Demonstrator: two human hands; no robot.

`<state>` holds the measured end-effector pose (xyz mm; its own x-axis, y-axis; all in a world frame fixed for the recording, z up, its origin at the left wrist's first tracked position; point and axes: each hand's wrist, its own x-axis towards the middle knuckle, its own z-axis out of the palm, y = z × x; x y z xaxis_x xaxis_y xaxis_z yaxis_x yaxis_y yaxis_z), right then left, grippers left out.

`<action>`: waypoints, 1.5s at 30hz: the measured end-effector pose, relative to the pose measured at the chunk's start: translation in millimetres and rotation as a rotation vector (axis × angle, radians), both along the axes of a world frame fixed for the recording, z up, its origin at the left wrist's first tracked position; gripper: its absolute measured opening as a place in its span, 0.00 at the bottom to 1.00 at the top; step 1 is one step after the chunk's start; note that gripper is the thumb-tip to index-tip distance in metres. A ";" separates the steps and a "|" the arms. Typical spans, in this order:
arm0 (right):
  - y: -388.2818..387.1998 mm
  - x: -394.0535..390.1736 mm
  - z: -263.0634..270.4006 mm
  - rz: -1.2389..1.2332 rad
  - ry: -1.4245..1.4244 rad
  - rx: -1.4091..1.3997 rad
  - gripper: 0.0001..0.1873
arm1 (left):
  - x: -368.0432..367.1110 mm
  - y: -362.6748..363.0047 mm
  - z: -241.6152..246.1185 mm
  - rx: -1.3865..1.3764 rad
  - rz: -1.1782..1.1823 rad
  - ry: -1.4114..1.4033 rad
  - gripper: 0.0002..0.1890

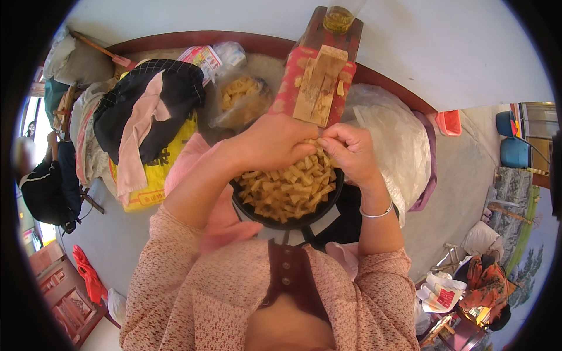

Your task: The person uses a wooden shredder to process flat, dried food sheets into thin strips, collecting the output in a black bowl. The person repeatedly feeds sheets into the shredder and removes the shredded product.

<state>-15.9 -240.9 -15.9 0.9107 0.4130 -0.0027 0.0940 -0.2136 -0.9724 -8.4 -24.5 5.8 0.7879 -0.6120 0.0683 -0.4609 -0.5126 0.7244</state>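
My left hand (279,140) and my right hand (351,147) meet over a round black pan (290,227). Between their fingertips is a small tan piece (324,151), mostly hidden by the fingers. Many short tan pieces (285,191) are heaped in the pan, their exact kind unclear. Just beyond my hands, a wooden block (319,87) rests on a red patterned cloth (290,94) draped over a wooden bench (314,30). A tan fragment (340,87) lies beside the block. My right wrist bears a silver bangle (376,210).
A glass of yellowish liquid (338,19) stands on the bench's far end. Left of it, a clear plastic bag (241,96) holds tan pieces, near a black cloth (149,105) and yellow sack (175,149). Plastic sheeting (386,131) lies right. Other people sit at left (48,184) and right (487,285).
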 end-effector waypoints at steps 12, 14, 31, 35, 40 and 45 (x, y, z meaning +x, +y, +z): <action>13.8 46.6 -25.1 -0.355 -0.246 -0.215 0.07 | 50.2 -1.4 -43.1 -0.033 0.389 -0.057 0.09; 17.3 51.3 -34.5 -0.396 -0.282 -0.210 0.07 | 53.7 -1.7 -45.6 -0.014 0.392 -0.053 0.09; 34.9 21.1 -17.2 -0.032 0.825 0.582 0.13 | -11.6 -40.8 -38.0 -0.560 0.472 0.453 0.27; 42.1 11.3 -10.7 0.022 0.766 0.650 0.14 | 3.0 -36.7 -27.6 -1.227 0.551 0.722 0.20; 34.5 6.6 -1.4 0.178 0.647 0.501 0.14 | 22.7 11.4 1.1 -1.642 0.379 0.611 0.18; 42.4 -6.3 13.4 0.245 0.826 1.066 0.10 | 1.5 4.4 -10.8 -0.843 0.465 -0.310 0.17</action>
<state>-22.2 -198.5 -2.5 0.7032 0.7057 -0.0869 -0.6614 0.6044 -0.4441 -6.8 -20.1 -5.0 0.8102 0.0932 0.5787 -0.5750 -0.0652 0.8155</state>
